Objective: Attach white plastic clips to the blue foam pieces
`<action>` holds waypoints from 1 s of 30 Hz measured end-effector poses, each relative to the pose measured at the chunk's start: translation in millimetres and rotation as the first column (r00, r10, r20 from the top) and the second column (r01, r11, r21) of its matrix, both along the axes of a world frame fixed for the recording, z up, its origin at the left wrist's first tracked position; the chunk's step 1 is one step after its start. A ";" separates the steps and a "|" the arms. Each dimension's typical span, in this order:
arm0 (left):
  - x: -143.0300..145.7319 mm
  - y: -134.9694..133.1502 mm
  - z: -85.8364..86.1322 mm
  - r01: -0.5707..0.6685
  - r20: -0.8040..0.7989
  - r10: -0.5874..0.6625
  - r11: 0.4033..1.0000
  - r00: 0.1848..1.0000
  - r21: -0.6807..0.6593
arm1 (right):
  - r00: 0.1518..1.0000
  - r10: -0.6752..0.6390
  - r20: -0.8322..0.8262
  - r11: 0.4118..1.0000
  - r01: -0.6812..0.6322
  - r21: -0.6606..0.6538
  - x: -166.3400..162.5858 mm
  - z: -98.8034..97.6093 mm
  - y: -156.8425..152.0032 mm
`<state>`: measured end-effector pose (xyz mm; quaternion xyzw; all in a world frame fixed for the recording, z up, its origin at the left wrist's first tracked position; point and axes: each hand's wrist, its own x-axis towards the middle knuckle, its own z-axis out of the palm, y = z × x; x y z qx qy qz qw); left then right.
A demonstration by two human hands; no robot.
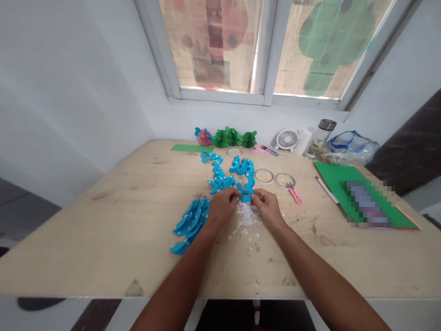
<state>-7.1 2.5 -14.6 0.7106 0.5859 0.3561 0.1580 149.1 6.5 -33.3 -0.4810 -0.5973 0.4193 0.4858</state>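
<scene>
Blue paper piece (246, 197) is mid-table, between the hands: left hand (223, 204) has fingertips pinched at its left edge, right hand (268, 207) pinches its right edge. Work looks partway: curved blue pieces (220, 182) lie spread just past the hands, and a blue stack (191, 219) sits beside the left forearm, not in hand. 3 green paper puffs (233, 136) and 1 pink puff (204, 137) by the wall look finished. Can't tell how many blue pieces remain. Blue paper looks thin, wavy-edged, white-spotted, loosely layered; puffs are ruffled, rounded. Small pale flakes (246, 216) litter the wood table (113, 220). 3 thin rings (255, 176) lie flat, pink snips (295, 196) overlapping the rightmost
</scene>
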 end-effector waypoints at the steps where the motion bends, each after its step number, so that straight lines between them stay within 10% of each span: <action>1: -0.8 0.2 0.6 -0.011 0.033 0.011 1.000 0.999 -0.009 | 1.000 0.004 -0.012 1.000 -0.004 -0.002 -0.6 0.7 -0.4; 9: -3.5 0.9 6.1 -0.056 0.287 0.060 0.998 0.956 -0.022 | 0.997 0.070 -0.045 0.997 -0.069 0.015 -3.7 2.4 -4.3; 18: 5.9 -3.1 6.6 0.162 0.814 0.087 0.963 0.574 -0.217 | 0.985 0.167 -0.036 0.986 -0.167 0.012 -6.6 2.4 -7.5; 30: 11.6 -3.6 2.6 0.257 0.528 -0.169 0.961 0.832 -0.099 | 0.990 -0.015 -0.140 1.000 0.016 0.005 -0.2 6.6 -1.6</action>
